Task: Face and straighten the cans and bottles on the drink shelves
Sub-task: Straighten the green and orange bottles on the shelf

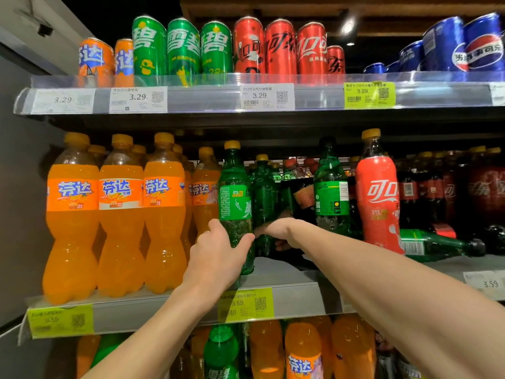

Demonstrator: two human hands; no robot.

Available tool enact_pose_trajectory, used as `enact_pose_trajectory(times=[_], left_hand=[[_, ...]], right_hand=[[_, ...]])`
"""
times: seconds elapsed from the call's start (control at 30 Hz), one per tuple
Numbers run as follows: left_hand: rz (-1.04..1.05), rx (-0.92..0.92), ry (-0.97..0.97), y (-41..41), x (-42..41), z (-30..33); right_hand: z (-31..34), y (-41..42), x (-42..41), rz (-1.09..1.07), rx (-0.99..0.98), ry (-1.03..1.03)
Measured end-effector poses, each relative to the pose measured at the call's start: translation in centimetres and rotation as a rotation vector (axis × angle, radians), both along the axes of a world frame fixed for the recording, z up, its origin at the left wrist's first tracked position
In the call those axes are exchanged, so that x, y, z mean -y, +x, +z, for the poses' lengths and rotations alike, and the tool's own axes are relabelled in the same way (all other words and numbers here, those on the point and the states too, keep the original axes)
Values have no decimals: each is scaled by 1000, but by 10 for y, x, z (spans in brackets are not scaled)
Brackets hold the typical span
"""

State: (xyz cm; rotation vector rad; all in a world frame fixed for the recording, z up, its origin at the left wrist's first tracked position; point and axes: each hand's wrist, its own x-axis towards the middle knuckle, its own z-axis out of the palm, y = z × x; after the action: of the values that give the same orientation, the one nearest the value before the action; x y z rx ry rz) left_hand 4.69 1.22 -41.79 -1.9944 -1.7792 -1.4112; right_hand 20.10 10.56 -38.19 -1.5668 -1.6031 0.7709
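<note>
The left hand [218, 253], fingers curled round the front green bottle [236, 206] at the middle shelf [295, 296] edge, apparently turns its label forward, while the right hand [276, 231] reaches behind it, fingers hidden, grip indeterminable.

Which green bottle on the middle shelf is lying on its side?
The green bottle at the right, behind the red cola bottle, cap pointing right. The other green bottles stand upright, including the one the left hand grips.

left hand [218, 251] grips green bottle [236, 203] | right hand [276, 231] reaches behind
</note>
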Motion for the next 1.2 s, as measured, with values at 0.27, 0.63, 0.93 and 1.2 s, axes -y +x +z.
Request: enact_pose_trajectory(times=[0.27, 0.63, 0.93, 1.2], left_hand=[[4, 1, -15, 1, 0, 0], [19, 4, -5, 2, 5, 1], [43, -10, -7, 3, 7, 2], [38, 8, -21, 2, 7, 1]], right_hand=[[-1, 6, 4, 3, -54, 1], [-7, 7, 3, -32, -89, 22], [-4, 12, 10, -27, -30, 70], [2, 6, 28, -21, 83, 59]])
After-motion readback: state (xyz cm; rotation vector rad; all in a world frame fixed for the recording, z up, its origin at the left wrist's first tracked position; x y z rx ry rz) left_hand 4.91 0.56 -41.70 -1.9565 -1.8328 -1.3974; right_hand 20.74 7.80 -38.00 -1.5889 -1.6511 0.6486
